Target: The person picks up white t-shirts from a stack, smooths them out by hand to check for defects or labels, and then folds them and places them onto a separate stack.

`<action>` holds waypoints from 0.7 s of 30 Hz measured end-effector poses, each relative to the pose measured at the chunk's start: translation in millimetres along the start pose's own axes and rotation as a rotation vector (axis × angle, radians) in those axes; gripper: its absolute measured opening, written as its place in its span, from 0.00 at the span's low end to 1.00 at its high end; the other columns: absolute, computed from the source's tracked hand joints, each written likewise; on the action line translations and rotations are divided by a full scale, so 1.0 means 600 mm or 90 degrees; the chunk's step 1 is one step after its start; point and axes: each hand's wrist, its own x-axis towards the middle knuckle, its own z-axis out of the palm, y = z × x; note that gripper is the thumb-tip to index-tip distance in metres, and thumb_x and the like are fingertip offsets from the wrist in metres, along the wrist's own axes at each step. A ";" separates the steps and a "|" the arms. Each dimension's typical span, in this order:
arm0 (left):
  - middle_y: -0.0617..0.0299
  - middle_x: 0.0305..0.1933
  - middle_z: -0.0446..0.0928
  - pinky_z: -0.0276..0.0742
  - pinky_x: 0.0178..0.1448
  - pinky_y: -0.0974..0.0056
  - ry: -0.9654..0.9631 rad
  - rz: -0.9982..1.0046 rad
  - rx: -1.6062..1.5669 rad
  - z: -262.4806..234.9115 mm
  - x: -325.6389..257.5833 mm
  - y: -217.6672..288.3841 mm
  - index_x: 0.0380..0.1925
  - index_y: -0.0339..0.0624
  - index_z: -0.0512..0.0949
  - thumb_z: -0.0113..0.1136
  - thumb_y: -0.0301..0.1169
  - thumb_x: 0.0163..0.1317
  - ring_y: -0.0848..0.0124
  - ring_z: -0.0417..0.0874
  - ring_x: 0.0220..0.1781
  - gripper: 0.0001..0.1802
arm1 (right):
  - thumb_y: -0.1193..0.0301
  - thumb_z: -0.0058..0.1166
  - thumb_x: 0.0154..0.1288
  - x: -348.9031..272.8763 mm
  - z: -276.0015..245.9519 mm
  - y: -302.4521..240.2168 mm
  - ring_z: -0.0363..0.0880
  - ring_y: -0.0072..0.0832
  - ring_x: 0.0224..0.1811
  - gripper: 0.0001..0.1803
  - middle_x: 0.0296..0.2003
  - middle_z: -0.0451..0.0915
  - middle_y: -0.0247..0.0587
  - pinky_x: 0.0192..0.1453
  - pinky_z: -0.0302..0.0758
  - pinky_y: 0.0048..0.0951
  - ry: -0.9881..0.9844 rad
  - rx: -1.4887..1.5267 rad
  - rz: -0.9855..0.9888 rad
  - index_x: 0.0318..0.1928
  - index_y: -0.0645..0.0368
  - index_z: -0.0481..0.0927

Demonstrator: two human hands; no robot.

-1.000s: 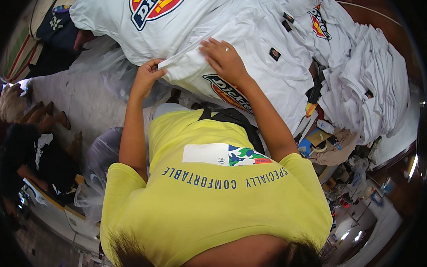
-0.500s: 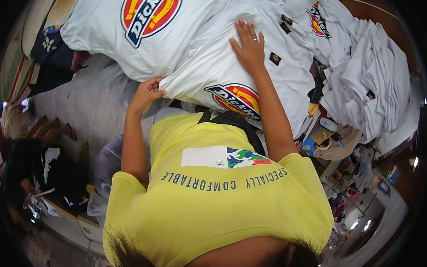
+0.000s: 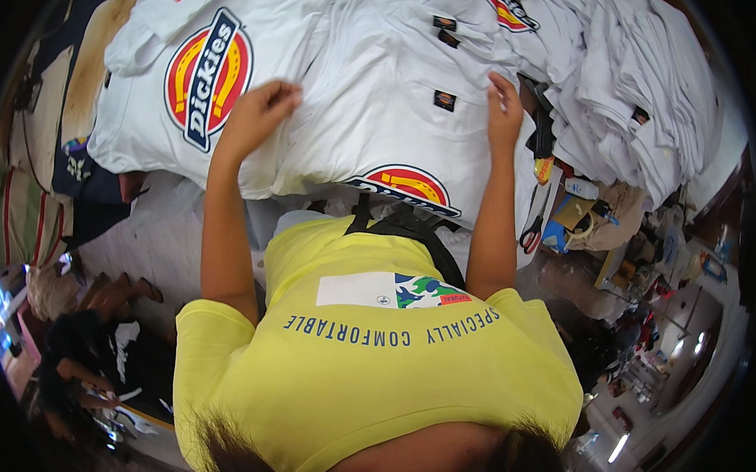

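A white T-shirt (image 3: 373, 136) with a large red, yellow and navy print near its lower edge lies spread before me. My left hand (image 3: 261, 115) is over its left side, thumb and fingers drawn together; whether fabric is between them is hidden. At the shirt's right side is my right hand (image 3: 505, 116), its fingers loosely bent and a little apart, with nothing visible in them. A small black label (image 3: 444, 99) shows on the shirt between my hands. Under my left forearm and beyond it spreads another white T-shirt (image 3: 128, 119) with the same kind of print.
A heap of white garments (image 3: 649, 96) stands at the right. Nearer me are scissors (image 3: 531, 233) and a box of small items (image 3: 572, 218). Dark cloth (image 3: 92, 184) hangs at the left edge. A person in dark clothes (image 3: 99, 351) sits low at left.
My left hand has left the shirt's lower left edge and moved farther up. My right hand has lifted from lying flat on the shirt and shifted right, its fingers now bent.
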 end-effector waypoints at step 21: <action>0.50 0.29 0.77 0.70 0.36 0.54 -0.021 0.340 0.320 0.120 0.278 0.052 0.34 0.40 0.70 0.49 0.42 0.62 0.51 0.77 0.33 0.15 | 0.56 0.63 0.47 0.018 -0.134 0.072 0.67 0.38 0.54 0.21 0.49 0.72 0.34 0.57 0.62 0.40 -0.215 -0.349 0.066 0.44 0.44 0.79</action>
